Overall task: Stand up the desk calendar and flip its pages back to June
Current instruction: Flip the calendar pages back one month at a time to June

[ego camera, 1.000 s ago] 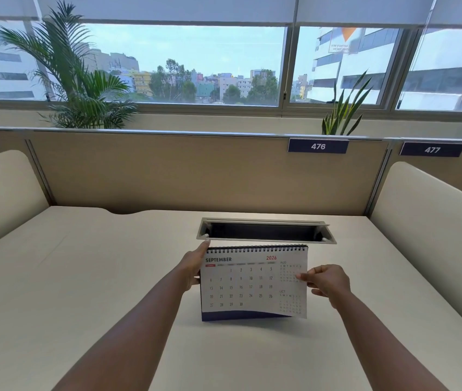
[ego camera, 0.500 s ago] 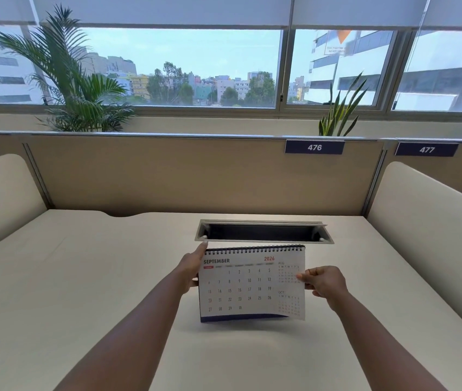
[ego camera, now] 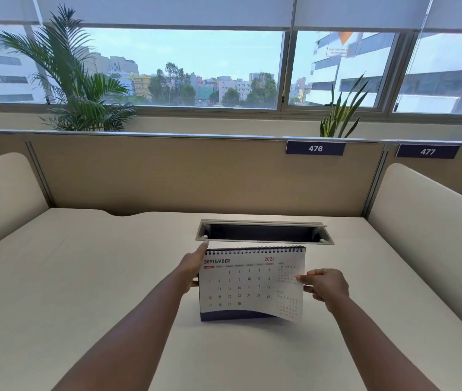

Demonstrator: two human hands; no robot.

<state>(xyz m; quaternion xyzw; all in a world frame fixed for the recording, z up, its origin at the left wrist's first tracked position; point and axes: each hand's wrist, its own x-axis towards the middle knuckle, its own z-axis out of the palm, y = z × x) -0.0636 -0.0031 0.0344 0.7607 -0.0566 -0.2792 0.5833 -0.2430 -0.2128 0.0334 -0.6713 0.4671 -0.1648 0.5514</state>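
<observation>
A wide, smooth cream counter (ego camera: 83,292) fills the lower view, closed in by a tan fabric partition (ego camera: 167,176) at the back and rounded cream panels at each side. Beyond the partition runs a broad window (ego camera: 184,66) with a feathery palm (ego camera: 74,88) at the left and a spiky, sword-leaved plant (ego camera: 342,114) at the right. Two dark rectangular labels on the partition read 476 (ego camera: 315,148) and 477 (ego camera: 427,151). A long, narrow metal-rimmed slot (ego camera: 263,232) is cut into the counter near its far edge.

Just in front of the slot, near the middle of the counter, the calendar (ego camera: 241,286) stands upright on its dark blue base, a black wire spiral along its top. The glossy white front page shows September 2026.

Two bare forearms reach in from below. The left hand (ego camera: 193,270) lies against the calendar's left edge, its fingers stretched up to the spiral's left end, steadying it; the rest of the grip is hidden behind the card. The right hand (ego camera: 324,285) has its fingers pinched together on the page's right edge, and the page's lower right corner curls up off the base.
</observation>
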